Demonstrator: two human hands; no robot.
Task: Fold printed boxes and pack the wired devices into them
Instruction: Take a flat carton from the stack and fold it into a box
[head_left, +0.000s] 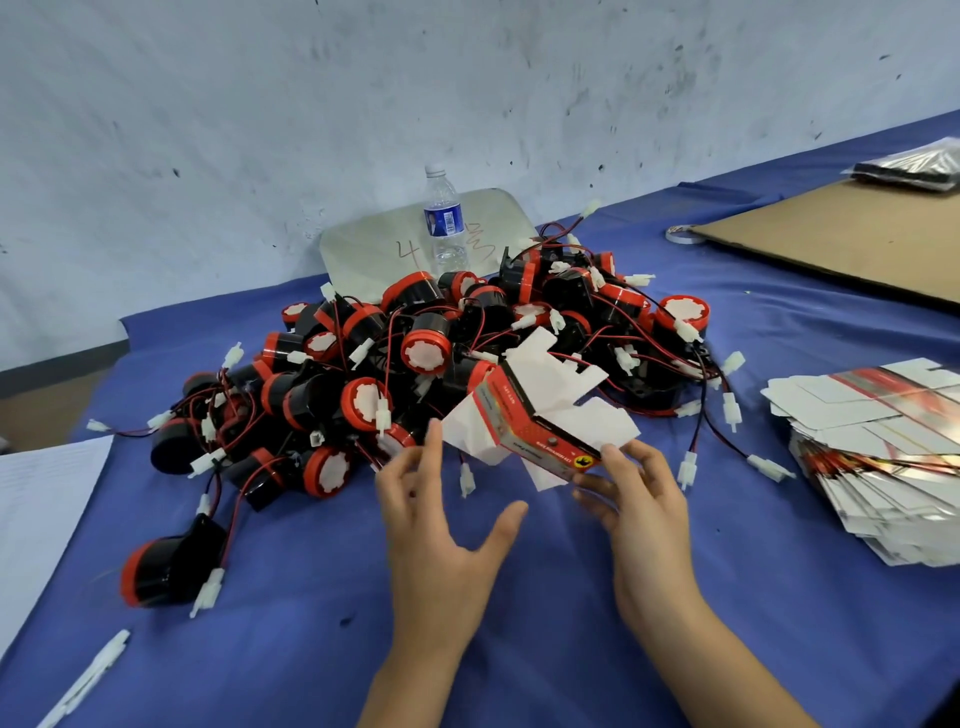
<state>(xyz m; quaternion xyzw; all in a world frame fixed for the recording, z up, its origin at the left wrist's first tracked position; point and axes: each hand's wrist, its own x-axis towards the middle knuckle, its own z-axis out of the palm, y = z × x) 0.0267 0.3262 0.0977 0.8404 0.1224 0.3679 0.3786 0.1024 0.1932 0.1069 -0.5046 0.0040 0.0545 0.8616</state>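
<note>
At 7 o'clock, nearest the camera, a white pen (88, 680) lay on the blue cloth (311, 649), its lower end cut off by the frame and any print on it too blurred to read. Both forearms came up from 6 o'clock. The left hand (436, 514) was spread wide and held nothing, thumb swung out toward 3 o'clock; its fingertips reached up to a white flap of the printed box (540, 415), though contact could not be told. The right hand (639, 499) pinched the box's near corner, thumb on top and fingers curled beneath. The box sat just past centre, half folded, flaps standing open toward 12 o'clock. Its red-and-yellow panels carried small lettering and a black emblem on a yellow disc, none of it legible.

At 8 o'clock a single wired device (166, 566) lay apart. At 9 o'clock a sheet of paper (47, 509) was cropped by the edge, its faint lines unreadable. At 3 o'clock lay a fanned stack of flat boxes (883, 457), also cropped.

Behind the box rose the pile of wired devices (415, 353) — black bodies, red caps, white plugs — many buried under others. At 12 o'clock a water bottle (444, 218) with a blue label, its print unreadable, stood before a metal plate (363, 249) marked with a handwritten "4"; a second mark was partly hidden. At 2 o'clock lay a cardboard sheet (841, 244).
</note>
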